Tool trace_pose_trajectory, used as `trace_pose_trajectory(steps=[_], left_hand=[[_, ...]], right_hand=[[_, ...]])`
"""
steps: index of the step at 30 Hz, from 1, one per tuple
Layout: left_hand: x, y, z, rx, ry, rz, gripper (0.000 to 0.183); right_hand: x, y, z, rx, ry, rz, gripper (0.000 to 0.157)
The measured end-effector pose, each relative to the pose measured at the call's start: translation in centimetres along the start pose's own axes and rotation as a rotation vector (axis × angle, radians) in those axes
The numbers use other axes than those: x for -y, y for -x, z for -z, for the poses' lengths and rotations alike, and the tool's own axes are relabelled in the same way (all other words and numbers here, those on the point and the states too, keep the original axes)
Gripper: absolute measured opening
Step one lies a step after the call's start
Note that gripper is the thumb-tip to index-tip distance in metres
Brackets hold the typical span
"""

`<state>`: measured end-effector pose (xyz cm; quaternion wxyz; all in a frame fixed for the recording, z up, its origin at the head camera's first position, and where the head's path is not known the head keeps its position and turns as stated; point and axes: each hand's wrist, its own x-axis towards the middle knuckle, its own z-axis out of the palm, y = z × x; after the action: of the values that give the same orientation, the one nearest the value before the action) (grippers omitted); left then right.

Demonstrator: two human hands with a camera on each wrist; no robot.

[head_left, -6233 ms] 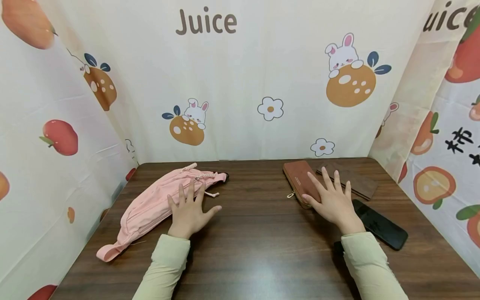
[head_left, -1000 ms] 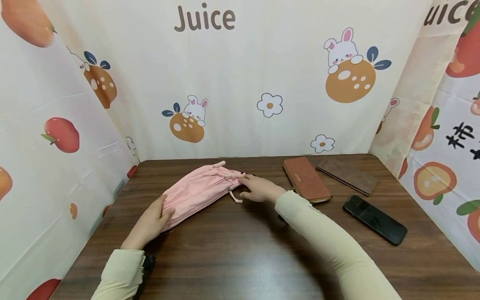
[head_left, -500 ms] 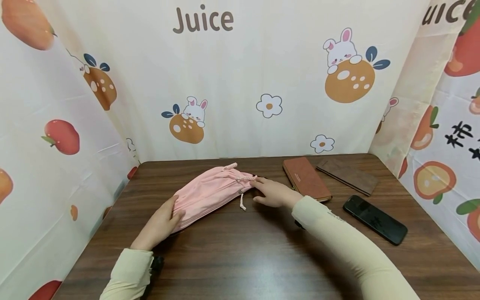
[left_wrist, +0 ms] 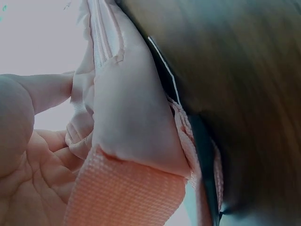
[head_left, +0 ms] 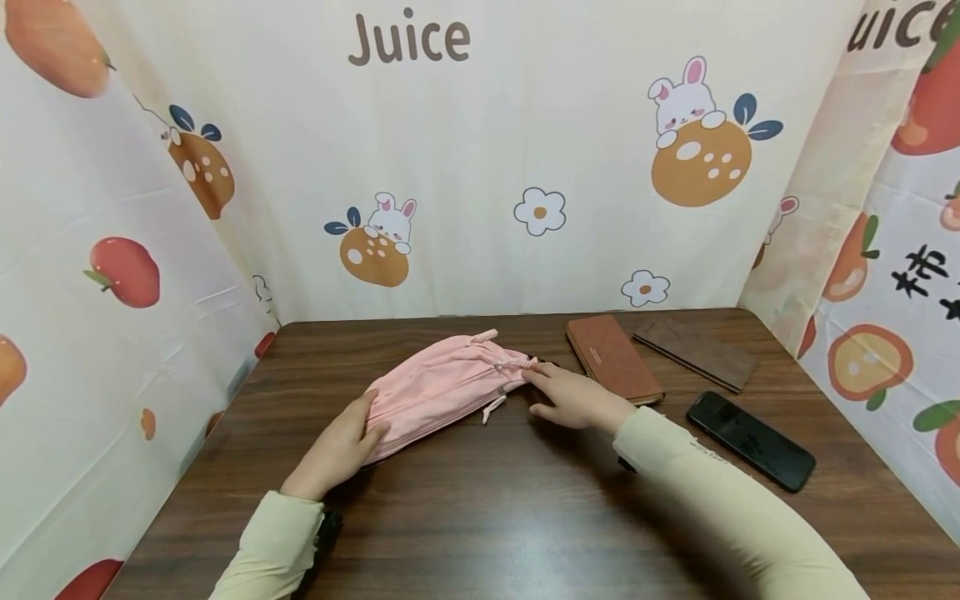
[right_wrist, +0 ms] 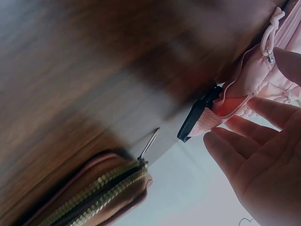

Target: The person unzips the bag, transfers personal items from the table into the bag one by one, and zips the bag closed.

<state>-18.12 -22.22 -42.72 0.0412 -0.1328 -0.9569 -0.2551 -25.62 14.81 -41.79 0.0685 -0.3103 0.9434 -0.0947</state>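
A pink waist bag [head_left: 442,383] with zips and cord pulls lies slantwise on the table, left of centre. At its left end my left hand [head_left: 337,446] grips it, thumb on the near side and fingers over the far side. In the left wrist view the pink webbing strap [left_wrist: 127,188] hangs from that end, beside the palm. My right hand [head_left: 577,396] touches the bag's right end with extended fingers, its thumb held apart below. The right wrist view shows a black buckle [right_wrist: 200,113] at that end, close to the fingertips.
A reddish-brown zip wallet [head_left: 615,358] lies just beyond my right hand. Right of it are a dark brown flat wallet [head_left: 693,354] and a black phone [head_left: 750,439]. The dark wooden table [head_left: 480,517] ends at a printed curtain [head_left: 465,150] behind.
Both hands have moved right over the last second, and the waist bag has slid right with them. Earlier, both hands were spread flat, and the bag lay farther left. The wallets and phone stay put.
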Motion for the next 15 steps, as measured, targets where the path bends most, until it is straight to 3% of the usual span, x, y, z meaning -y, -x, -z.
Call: trace_pose_trajectory(steps=[15], left_hand=[[-1.5,-0.4,-0.9,0.019,-0.002,-0.042,0.062]], right_hand=[[-1.0,2.9,0.2,-0.062,0.017,0.025,0.059]])
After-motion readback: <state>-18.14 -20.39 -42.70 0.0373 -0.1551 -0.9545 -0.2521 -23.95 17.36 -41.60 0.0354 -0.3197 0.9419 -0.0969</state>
